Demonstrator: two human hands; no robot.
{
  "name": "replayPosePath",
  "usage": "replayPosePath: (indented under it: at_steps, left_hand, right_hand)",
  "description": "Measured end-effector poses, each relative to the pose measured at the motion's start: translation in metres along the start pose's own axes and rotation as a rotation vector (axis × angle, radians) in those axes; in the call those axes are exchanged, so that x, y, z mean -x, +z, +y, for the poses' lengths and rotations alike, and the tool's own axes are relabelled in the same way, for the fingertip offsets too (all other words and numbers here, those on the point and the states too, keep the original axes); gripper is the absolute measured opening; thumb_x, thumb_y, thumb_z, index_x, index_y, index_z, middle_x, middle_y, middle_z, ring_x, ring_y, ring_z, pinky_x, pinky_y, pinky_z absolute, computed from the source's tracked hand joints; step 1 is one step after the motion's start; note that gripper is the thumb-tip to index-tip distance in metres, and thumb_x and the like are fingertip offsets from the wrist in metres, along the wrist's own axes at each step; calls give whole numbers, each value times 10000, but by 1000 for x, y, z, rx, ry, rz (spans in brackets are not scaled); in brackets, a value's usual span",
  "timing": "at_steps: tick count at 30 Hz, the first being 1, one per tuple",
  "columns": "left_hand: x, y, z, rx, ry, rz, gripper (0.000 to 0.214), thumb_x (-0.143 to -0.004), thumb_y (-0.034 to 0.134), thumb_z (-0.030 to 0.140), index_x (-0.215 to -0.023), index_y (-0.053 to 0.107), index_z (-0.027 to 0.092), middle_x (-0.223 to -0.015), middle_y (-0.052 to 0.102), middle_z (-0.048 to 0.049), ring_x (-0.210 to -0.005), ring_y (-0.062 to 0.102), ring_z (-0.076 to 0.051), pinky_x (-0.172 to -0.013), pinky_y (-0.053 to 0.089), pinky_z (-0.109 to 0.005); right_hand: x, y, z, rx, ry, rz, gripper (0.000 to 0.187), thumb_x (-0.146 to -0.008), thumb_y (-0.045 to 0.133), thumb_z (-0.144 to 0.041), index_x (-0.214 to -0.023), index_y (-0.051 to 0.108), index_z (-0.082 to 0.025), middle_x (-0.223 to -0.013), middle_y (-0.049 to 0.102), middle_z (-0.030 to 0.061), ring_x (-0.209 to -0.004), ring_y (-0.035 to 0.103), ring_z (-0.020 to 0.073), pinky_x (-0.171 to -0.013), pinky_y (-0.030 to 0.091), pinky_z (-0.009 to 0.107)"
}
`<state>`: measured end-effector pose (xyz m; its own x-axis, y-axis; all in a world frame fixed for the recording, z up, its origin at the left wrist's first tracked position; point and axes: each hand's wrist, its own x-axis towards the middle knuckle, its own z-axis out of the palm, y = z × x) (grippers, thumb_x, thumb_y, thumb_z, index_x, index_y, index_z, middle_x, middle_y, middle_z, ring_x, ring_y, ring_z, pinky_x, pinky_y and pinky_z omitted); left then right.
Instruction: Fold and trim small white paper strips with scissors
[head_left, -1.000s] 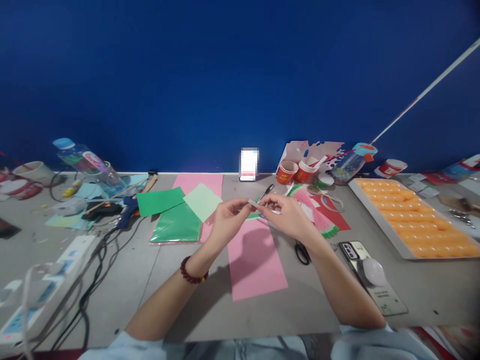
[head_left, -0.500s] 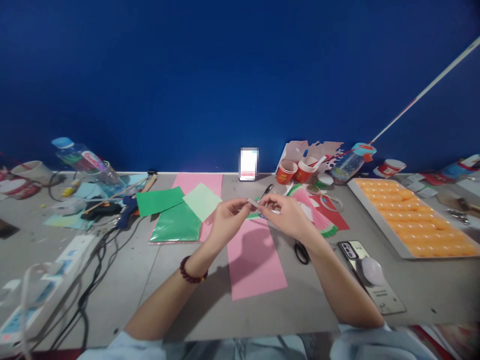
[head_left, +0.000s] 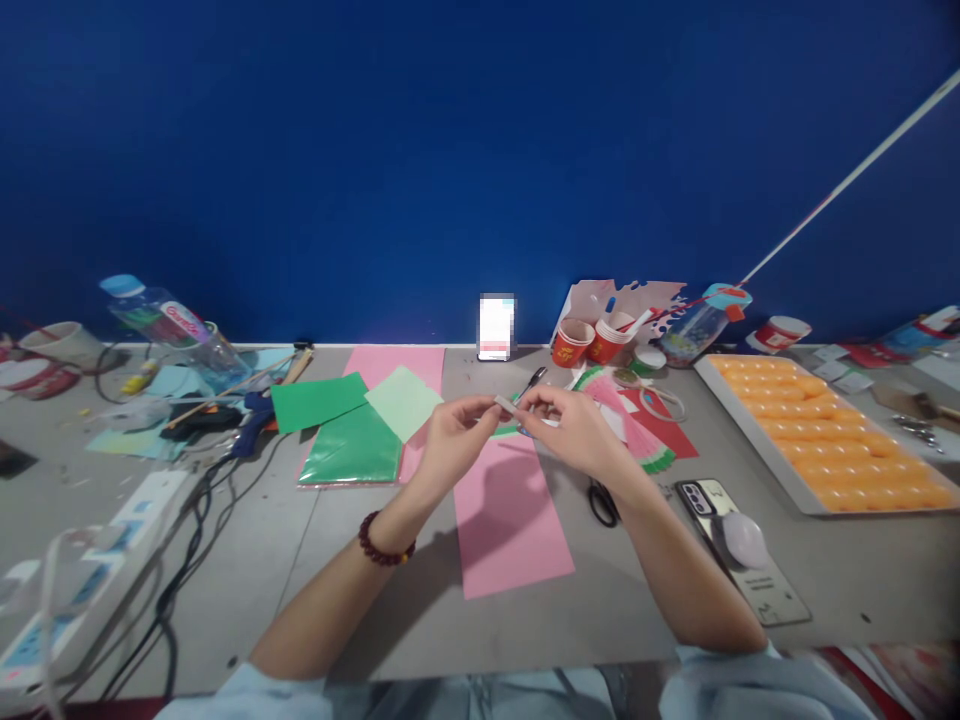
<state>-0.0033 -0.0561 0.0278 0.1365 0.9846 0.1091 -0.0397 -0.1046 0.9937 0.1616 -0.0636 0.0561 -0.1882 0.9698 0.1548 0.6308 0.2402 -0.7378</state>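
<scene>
Near the middle of the tabletop [head_left: 525,630], a small pale strip [head_left: 505,404] is held between the person's two hands, lying at the fingertips of both and well away from either palm. The left hand [head_left: 455,432] has its thumb and forefinger drawn together on the strip's left end. The right hand [head_left: 570,428] pinches the opposite end in the same way, its remaining fingers curled and partly hidden. Only a short length of the strip shows in the gap between the fingertips, slanting down toward the right hand. How high it is above the surface cannot be told.

On the near side of the strip, a pink sheet [head_left: 514,530] stretches toward the person, with the hands' shadow across it. A pen [head_left: 535,379] lies just beyond the right hand, and a watermelon-patterned paper fan [head_left: 654,446] spreads to that hand's right. Dark scissor handles [head_left: 602,506] show beside the right forearm. To the left of the left hand lie a pale green sheet [head_left: 405,402], a darker green sheet [head_left: 319,403] and a glossy green packet [head_left: 352,457]. A lit phone [head_left: 496,328] stands upright against the blue wall [head_left: 450,150], beyond both hands.
</scene>
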Motion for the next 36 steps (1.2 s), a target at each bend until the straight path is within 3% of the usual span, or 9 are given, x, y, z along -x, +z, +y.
replayPosePath:
  at_steps: [36]
  left_hand:
    - [0, 1, -1, -6, -2, -1, 146, -756, 599, 249, -779, 714, 162, -810, 738, -67, -794, 685, -183, -717, 554, -289]
  right_hand:
    - [1, 0, -1, 7, -2, -4, 142, -809, 538, -318, -762, 620, -212, -730, 656, 10, -662, 576, 156, -644, 432, 277]
